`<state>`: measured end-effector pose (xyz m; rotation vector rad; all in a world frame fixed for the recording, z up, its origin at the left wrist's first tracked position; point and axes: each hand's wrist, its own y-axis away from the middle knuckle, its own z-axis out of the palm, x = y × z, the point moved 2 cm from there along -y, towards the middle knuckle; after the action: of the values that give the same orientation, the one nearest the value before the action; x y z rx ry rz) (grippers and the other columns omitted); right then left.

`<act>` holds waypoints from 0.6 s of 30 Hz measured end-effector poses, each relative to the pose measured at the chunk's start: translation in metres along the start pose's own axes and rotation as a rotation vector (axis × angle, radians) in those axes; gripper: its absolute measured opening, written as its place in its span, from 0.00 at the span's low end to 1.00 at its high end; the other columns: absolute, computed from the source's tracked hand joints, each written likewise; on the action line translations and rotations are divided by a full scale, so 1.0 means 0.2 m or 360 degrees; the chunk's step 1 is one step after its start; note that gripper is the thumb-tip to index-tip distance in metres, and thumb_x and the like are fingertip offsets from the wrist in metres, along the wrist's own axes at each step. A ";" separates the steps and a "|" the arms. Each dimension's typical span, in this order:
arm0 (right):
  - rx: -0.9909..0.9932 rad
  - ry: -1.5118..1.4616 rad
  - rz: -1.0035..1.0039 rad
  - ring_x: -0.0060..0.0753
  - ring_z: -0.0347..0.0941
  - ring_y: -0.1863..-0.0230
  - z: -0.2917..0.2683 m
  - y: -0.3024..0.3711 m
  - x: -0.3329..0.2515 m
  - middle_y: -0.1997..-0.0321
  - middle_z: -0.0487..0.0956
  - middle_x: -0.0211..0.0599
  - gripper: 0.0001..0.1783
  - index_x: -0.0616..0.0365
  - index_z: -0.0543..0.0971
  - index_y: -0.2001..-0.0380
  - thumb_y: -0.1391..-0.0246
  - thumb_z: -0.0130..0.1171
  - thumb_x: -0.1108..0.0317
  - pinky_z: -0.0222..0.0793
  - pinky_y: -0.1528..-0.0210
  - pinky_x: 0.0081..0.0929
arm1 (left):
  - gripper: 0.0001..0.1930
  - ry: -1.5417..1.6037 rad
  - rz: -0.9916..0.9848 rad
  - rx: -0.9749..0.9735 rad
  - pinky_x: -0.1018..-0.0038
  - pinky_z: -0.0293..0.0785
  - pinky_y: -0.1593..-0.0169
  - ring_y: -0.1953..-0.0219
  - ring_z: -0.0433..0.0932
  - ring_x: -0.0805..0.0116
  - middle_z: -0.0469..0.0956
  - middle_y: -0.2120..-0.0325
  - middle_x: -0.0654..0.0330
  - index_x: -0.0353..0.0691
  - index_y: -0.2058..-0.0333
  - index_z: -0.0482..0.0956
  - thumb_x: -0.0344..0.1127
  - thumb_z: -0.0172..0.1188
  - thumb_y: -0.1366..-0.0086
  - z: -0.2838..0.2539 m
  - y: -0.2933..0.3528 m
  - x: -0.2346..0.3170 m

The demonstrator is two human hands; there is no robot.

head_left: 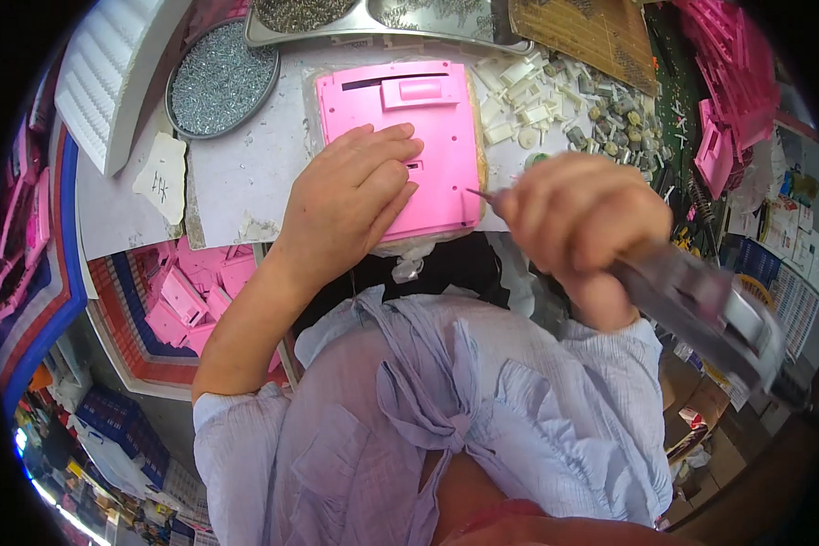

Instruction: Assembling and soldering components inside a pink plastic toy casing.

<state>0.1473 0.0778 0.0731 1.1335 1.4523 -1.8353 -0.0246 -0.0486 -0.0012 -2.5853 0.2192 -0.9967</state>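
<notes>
A pink plastic panel (437,136), with a long slot, a raised block and small holes, lies on a pad wrapped in clear plastic. Resting on its middle is my left hand (350,182), fingers laid out flat across the surface. My right hand (578,214), smeared by motion, is wrapped round a power screwdriver (705,309) with a dark and silver body. Its thin bit (484,196) points left at the panel's right edge, near a hole; whether the tip touches the pink plastic I cannot tell.
A round dish (172,102) of silver screws and a steel tray (366,22) of small metal parts stand at the back. White plastic pieces (523,96) and small motors (614,123) lie right. Pink parts (187,296) fill a bin below left; more pink pieces (728,82) are stacked far right.
</notes>
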 end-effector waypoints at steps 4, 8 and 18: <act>0.0077 0.0110 0.0086 0.33 0.67 0.84 0.06 -0.02 0.07 0.83 0.71 0.33 0.11 0.56 0.69 0.71 0.44 0.62 0.69 0.68 0.78 0.36 | 0.07 0.0045 -0.0034 -0.0002 0.55 0.72 0.37 0.42 0.79 0.55 0.83 0.51 0.55 0.37 0.67 0.76 0.30 0.66 0.38 0.00 0.00 0.00; -0.0042 0.0061 0.0093 0.33 0.67 0.84 0.03 -0.04 0.09 0.83 0.70 0.33 0.10 0.57 0.69 0.74 0.45 0.60 0.71 0.68 0.80 0.37 | 0.07 0.0050 -0.0049 -0.0016 0.54 0.72 0.38 0.42 0.79 0.55 0.82 0.50 0.55 0.37 0.67 0.75 0.29 0.66 0.38 -0.01 0.01 0.00; -0.0026 -0.0165 0.0063 0.30 0.67 0.85 -0.04 -0.11 0.05 0.84 0.71 0.28 0.13 0.56 0.71 0.72 0.42 0.64 0.64 0.66 0.81 0.30 | 0.07 0.0093 -0.0062 0.0008 0.54 0.73 0.38 0.42 0.79 0.56 0.82 0.50 0.55 0.37 0.68 0.75 0.29 0.66 0.39 0.00 0.01 -0.01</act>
<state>0.1268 0.0922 0.0761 1.0364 1.3740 -1.8240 -0.0247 -0.0507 -0.0036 -2.5672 0.1819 -1.0865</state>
